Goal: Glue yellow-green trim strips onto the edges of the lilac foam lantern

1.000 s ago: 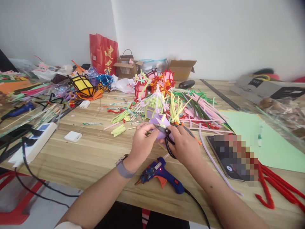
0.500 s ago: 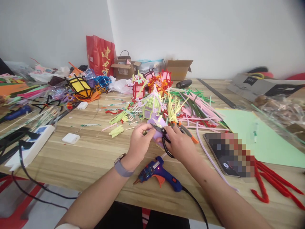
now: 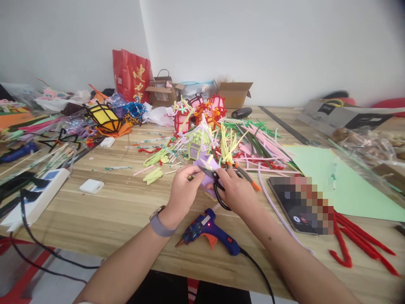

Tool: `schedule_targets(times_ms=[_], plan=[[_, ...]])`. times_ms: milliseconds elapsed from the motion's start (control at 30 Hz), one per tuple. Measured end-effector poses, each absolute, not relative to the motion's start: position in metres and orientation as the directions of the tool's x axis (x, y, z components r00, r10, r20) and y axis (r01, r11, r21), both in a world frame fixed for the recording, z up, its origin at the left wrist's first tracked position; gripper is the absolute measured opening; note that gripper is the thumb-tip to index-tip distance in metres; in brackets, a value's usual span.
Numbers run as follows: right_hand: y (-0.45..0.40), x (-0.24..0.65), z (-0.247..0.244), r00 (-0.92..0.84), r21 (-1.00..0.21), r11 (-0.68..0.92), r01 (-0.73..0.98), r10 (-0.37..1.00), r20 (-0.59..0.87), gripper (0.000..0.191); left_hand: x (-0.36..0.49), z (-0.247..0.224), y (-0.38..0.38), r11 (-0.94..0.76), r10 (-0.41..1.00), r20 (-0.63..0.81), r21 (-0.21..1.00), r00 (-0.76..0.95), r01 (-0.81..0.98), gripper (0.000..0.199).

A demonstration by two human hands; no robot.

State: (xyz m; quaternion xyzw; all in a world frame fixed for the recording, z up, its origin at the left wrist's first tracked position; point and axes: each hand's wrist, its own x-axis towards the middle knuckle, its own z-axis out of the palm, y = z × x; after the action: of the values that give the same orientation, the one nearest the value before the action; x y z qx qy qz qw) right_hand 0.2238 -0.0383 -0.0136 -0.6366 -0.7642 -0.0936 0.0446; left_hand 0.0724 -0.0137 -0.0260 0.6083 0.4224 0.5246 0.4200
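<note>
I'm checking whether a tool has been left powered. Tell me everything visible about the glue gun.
The glue gun lies on its side on the wooden table, near the front edge. Its dark blue body looks like plastic, with a white label, an orange trigger and an orange-red switch on the handle. A small red light glows, so it is probably powered. The metallic nozzle points left and slightly nearward. A black cord leaves the handle and crosses the table edge. No hand touches it.
</note>
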Motion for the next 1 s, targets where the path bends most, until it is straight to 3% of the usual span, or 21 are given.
schedule_targets(times_ms=[200,300,367,433,533,633,1000], plan=[[-0.038,0.226,-0.016,-0.175,0.006,0.179,0.984,0.956,0.237,0.027,0.072,-0.029,-0.012,-0.311,0.950,0.307,0.941,0.053,0.132,0.013],[-0.036,0.236,-0.015,-0.106,-0.230,0.200,0.952,0.924,0.367,0.027,0.072,-0.031,-0.012,-0.296,0.955,0.297,0.947,0.017,0.125,0.015],[-0.031,0.248,-0.014,0.041,-0.400,0.159,0.903,0.893,0.449,0.030,0.072,-0.031,-0.012,-0.276,0.961,0.277,0.956,0.001,0.095,0.017],[-0.024,0.264,-0.015,0.186,-0.487,0.090,0.869,0.852,0.490,0.033,0.072,-0.031,-0.011,-0.253,0.967,0.254,0.966,0.001,0.058,0.018],[-0.012,0.287,-0.022,0.249,-0.463,0.016,0.886,0.826,0.506,0.037,0.072,-0.031,-0.010,-0.203,0.979,0.203,0.979,0.009,-0.012,0.019],[-0.005,0.298,-0.031,0.214,-0.402,-0.036,0.915,0.888,0.407,0.042,0.070,-0.031,-0.008,-0.165,0.986,0.166,0.985,0.008,-0.051,0.021],[-0.011,0.274,-0.039,0.082,-0.285,-0.008,0.958,0.965,0.250,0.044,0.061,-0.026,-0.002,-0.186,0.981,0.186,0.983,-0.054,0.003,0.016]])
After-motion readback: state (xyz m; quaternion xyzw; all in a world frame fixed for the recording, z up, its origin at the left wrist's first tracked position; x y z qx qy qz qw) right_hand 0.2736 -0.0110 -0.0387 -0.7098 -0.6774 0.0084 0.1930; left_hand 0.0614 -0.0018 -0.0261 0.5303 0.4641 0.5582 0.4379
